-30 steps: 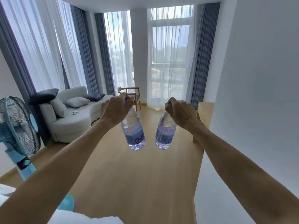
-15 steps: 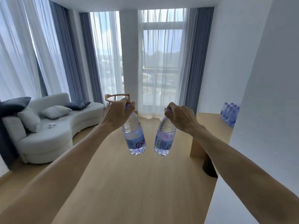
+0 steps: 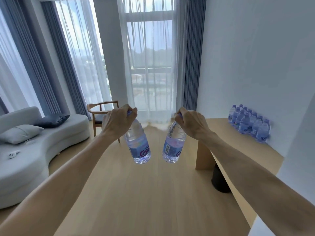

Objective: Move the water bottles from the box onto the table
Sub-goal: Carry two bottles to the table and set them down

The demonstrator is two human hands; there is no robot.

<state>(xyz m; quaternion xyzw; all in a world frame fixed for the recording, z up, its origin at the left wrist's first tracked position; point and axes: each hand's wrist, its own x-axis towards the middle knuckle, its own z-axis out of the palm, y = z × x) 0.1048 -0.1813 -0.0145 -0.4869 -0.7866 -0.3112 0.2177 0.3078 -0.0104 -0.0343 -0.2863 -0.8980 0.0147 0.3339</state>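
Table (image 3: 221, 133) and its bottle row (image 3: 248, 124) now nearer, each hand's fingers (image 3: 131, 111) around a hanging bottle's (image 3: 138, 145) neck.

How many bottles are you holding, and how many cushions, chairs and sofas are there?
Water bottles held: 2, left bottle in left hand, right bottle in right hand
Cushions: 2, dark cushion, grey cushion
Wooden chair: 1
Sofa: 1
Total: 6
Bottles on the table: too blurred to count
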